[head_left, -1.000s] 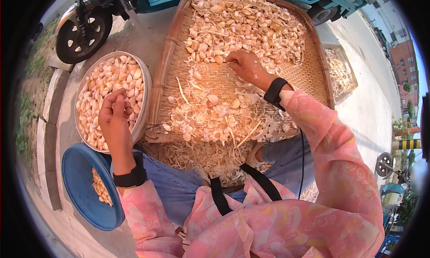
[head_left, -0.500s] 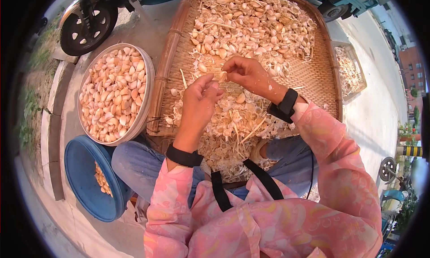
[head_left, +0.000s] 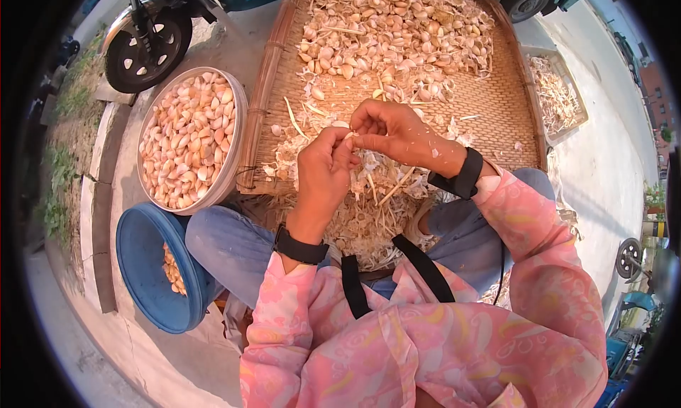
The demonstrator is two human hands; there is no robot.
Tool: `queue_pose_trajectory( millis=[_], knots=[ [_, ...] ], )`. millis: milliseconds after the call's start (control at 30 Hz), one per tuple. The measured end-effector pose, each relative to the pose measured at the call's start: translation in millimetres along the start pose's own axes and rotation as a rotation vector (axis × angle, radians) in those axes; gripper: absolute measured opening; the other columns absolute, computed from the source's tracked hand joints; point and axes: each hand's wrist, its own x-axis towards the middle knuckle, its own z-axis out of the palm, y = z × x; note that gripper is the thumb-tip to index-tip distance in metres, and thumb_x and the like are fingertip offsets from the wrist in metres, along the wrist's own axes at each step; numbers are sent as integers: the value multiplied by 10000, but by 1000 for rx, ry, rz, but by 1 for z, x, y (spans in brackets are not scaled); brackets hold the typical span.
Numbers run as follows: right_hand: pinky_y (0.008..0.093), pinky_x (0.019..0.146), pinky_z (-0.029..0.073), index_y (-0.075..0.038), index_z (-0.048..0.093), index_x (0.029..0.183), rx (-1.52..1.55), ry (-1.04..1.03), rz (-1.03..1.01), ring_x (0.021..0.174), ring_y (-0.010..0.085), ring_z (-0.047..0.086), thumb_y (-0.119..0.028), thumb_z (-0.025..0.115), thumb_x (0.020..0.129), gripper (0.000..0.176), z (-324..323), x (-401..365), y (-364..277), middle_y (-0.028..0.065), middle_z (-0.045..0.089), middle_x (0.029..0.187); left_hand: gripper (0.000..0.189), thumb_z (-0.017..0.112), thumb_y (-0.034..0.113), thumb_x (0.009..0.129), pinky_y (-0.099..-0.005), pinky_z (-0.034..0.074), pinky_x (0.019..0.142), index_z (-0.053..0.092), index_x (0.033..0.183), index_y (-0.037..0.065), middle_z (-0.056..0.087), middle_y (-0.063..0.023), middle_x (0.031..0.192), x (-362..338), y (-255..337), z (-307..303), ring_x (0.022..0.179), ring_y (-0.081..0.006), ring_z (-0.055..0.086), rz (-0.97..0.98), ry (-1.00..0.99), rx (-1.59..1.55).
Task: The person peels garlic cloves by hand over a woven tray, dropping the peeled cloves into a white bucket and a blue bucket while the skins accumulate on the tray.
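Note:
My left hand (head_left: 324,168) and my right hand (head_left: 399,133) meet over the lower part of a woven tray (head_left: 284,78). Fingers of both hands pinch a small garlic clove (head_left: 350,135) between them, partly hidden by the fingertips. Unsorted garlic cloves (head_left: 397,32) cover the far part of the tray. Loose garlic skins and dry stems (head_left: 376,188) lie under and in front of my hands.
Left of the tray stands a white bucket (head_left: 237,128) full of cloves. Below it a blue bucket (head_left: 142,266) holds a few cloves. A crate (head_left: 557,92) of skins is at right. A black wheel (head_left: 147,50) is at upper left.
The fingertips of my two hands have come together on the clove; before, they were slightly apart. The view has shifted a little.

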Motion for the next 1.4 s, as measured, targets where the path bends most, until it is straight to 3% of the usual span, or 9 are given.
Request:
queue_pose_trajectory(
  millis=[200,467,700,800,933,1000,1100,1200,1400],
  knots=[
    [216,629,438,-40,577,847,58,6,-15,708,59,518,-43,640,797,81,9,-7,-13,-8,557,786,162,515,94,895,-211,498,590,534,1007,-21,619,-79,858,-10,5,-1,714,-132,627,-317,39,-640],
    [277,563,450,-20,566,789,-424,44,-275,660,144,575,-64,655,764,103,13,-4,-18,69,565,700,146,539,125,886,-167,437,573,559,945,-8,603,-42,781,-13,-6,-7,637,-71,549,-257,74,-570],
    [219,587,478,-3,577,865,421,109,193,683,87,592,-126,627,833,137,20,14,-3,30,628,779,159,548,125,876,-186,440,574,567,947,-16,605,-40,772,-10,-2,-22,637,-69,535,-290,118,-618],
    [244,619,485,-5,590,947,-118,-207,203,715,114,598,-149,619,839,182,5,33,16,61,631,821,172,554,127,870,-184,429,584,588,968,-10,604,-39,784,3,15,-87,642,-61,525,-115,366,-274],
    [365,671,474,-21,599,930,-421,157,-77,801,278,605,-154,607,798,187,-19,90,50,151,604,849,270,559,68,793,-250,459,645,587,1043,-29,600,-86,827,22,-13,-199,703,-146,560,-60,586,665],
    [389,692,464,-29,588,944,-644,230,-136,815,309,584,-152,593,798,191,-26,122,65,156,578,876,291,563,74,777,-283,464,673,584,1046,-35,581,-145,956,25,-35,-230,783,-196,573,359,572,1262],
    [397,700,445,-36,582,961,-816,251,-148,811,328,556,-141,591,795,196,-21,152,79,163,557,868,283,563,62,774,-328,468,695,584,1038,-35,548,-181,1051,31,-20,-216,851,-257,579,329,536,1077],
    [399,701,437,-37,581,940,-830,168,-129,811,328,552,-125,580,789,174,-16,154,75,155,559,856,274,567,48,762,-374,467,705,587,1026,-24,568,-199,982,45,8,-160,845,-292,588,20,413,458],
    [385,672,461,-49,591,965,-603,-10,-14,796,308,586,-89,606,724,245,-32,121,80,148,583,945,162,545,35,744,-433,470,691,592,888,-23,584,-220,882,128,-24,-79,796,-368,586,292,96,754]
  ],
)
